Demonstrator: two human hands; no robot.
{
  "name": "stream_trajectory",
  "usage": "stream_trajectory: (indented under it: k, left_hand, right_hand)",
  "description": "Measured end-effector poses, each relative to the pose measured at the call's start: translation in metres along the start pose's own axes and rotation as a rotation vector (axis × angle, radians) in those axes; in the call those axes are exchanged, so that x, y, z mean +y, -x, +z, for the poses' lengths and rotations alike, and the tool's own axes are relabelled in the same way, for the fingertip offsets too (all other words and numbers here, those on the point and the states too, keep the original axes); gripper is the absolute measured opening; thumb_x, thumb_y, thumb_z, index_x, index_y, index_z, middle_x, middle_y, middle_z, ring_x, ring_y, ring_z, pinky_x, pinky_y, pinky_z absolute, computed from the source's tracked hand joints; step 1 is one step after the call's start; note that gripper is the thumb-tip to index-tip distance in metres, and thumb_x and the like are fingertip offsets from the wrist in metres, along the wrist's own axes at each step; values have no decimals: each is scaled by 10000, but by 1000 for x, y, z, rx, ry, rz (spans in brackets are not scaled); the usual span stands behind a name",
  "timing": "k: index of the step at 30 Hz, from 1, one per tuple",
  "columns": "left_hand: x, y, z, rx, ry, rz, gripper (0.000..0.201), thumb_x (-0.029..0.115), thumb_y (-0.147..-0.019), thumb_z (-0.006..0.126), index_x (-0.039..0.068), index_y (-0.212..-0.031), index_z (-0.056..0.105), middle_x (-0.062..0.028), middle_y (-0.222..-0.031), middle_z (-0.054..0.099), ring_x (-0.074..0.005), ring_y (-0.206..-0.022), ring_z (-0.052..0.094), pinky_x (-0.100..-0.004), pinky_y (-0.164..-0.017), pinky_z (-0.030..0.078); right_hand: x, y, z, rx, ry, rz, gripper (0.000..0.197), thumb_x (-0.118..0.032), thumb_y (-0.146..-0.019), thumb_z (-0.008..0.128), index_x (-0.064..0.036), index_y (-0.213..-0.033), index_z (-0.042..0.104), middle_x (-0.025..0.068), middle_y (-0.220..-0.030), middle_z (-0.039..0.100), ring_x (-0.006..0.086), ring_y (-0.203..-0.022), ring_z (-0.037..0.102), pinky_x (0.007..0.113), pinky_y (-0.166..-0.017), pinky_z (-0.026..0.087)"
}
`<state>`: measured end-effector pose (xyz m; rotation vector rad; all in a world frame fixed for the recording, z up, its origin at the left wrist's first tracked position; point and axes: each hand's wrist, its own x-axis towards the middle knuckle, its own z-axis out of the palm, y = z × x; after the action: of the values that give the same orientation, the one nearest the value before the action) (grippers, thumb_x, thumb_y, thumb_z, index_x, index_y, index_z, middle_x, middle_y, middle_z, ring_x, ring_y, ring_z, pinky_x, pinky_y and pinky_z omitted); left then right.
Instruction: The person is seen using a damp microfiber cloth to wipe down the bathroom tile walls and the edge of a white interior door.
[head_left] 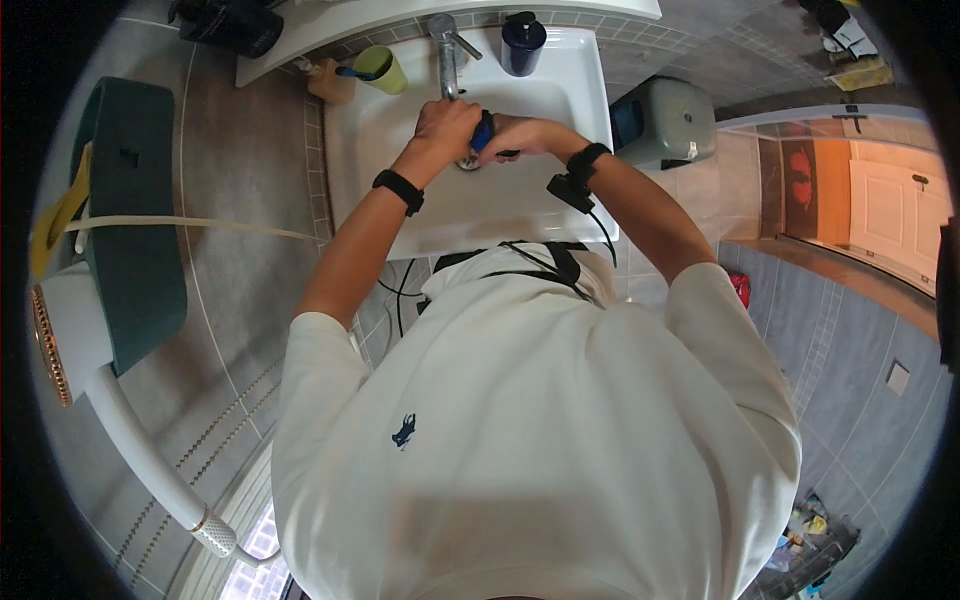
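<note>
My left hand (446, 130) and my right hand (514, 138) meet over the white washbasin (420, 225), just below the spout of the chrome faucet (446, 60). Between them is a small blue and black object (484, 130); its kind is hard to make out. The left fingers curl around its blue side, and the right fingers close on it from the other side. Below the hands, the metal drain (468, 163) partly shows. Each wrist wears a black band, and a small black device with a cable hangs at the right one.
A dark pump bottle (523, 45) stands right of the faucet. On its left are a green cup (382, 70) with a blue toothbrush and a tan bottle (331, 82). A grey-green bin (665, 122) is right of the basin. A white hair dryer-like appliance (150, 440) hangs at left.
</note>
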<state>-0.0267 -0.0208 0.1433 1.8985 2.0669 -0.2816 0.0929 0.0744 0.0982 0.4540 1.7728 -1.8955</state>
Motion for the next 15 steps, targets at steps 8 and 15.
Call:
stream_trajectory:
  k: [8, 15]
  left_hand:
    - [2, 14, -11, 448, 26, 193, 360, 106, -653, 686, 75, -988, 555, -73, -1028, 573, -230, -964, 571, -364, -716, 523]
    - [8, 10, -17, 769, 93, 602, 306, 27, -699, 557, 31, -1005, 550, -107, -1076, 558, -253, -1020, 548, -387, -902, 451]
  right_hand:
    - [15, 26, -21, -260, -508, -123, 742, -779, -734, 348, -119, -997, 563, 32, -848, 583, 144, -654, 487, 280, -652, 423]
    - [39, 13, -11, -337, -644, -226, 1137, -924, -515, 195, -92, -1250, 443, 198, -1156, 534, 336, -977, 570, 532, -692, 485]
